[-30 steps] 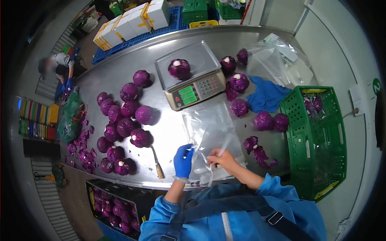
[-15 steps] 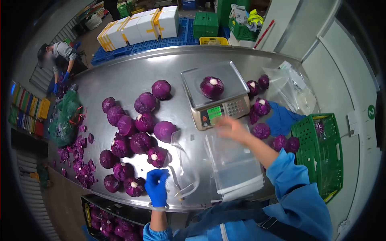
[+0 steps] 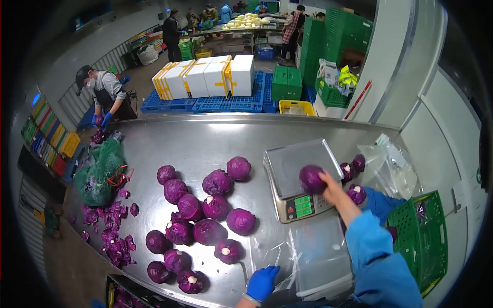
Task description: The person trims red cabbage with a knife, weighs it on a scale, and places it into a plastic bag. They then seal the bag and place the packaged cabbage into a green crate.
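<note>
My bare right hand [image 3: 333, 191] grips a red cabbage [image 3: 311, 179] from its right side, at the front right part of the scale's metal pan [image 3: 295, 163]. Green digits are lit on the scale display [image 3: 303, 207], too small to read. In a blue glove, my left hand [image 3: 262, 283] is closed at the near edge of a clear plastic bag [image 3: 269, 251]; its fingertips are partly hidden. A stack of flat clear bags [image 3: 323, 254] lies right of it. Several red cabbages [image 3: 208, 232] are grouped on the steel table to the left.
Green netting [image 3: 100, 174] and loose purple leaves [image 3: 117, 245] lie at the table's left. A co-worker [image 3: 105, 95] handles a cabbage at the far left corner. A green crate [image 3: 431, 246] stands at right beside a blue cloth [image 3: 382, 204]. White foam boxes [image 3: 205, 78] sit beyond the table.
My right hand has gone from the scale's keys to the cabbage on the pan and taken hold of it. My left hand has moved right, to the bag. The view has tilted up.
</note>
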`<state>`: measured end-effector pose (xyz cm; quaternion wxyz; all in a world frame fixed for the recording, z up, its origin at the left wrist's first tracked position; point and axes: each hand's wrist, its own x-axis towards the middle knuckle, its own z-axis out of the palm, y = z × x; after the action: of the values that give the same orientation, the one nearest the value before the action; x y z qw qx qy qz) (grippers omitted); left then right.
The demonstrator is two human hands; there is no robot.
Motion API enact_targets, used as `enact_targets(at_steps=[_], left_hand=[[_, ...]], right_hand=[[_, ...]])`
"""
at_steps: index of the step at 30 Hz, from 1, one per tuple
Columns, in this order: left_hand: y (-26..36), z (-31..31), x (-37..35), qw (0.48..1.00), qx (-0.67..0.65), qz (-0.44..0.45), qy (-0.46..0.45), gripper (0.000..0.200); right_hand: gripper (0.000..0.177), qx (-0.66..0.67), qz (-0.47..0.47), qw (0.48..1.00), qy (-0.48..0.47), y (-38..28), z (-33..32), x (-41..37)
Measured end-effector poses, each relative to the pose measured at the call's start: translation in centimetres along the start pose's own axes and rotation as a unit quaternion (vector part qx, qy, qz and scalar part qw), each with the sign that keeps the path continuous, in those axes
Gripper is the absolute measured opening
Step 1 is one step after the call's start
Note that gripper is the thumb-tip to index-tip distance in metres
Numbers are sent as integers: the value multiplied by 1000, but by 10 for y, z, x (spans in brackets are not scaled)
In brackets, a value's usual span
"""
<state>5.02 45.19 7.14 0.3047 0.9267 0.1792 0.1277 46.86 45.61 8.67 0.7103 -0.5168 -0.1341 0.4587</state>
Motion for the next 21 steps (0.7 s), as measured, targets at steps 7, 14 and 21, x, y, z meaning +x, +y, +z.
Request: enact_targets(at_steps=[7,14,21], left_hand=[[4,44,16,996,-81,-34,22,32],[42,56,-15,889,-438,-64,-119,74],[90,82,-53,918,-308,-44,-245,88]], right_hand=[[89,303,232,916,-126,128,14,-231],[70,62,217,971,-81,124,17,-315],[65,-23,355,933,60,168,-11,-346]])
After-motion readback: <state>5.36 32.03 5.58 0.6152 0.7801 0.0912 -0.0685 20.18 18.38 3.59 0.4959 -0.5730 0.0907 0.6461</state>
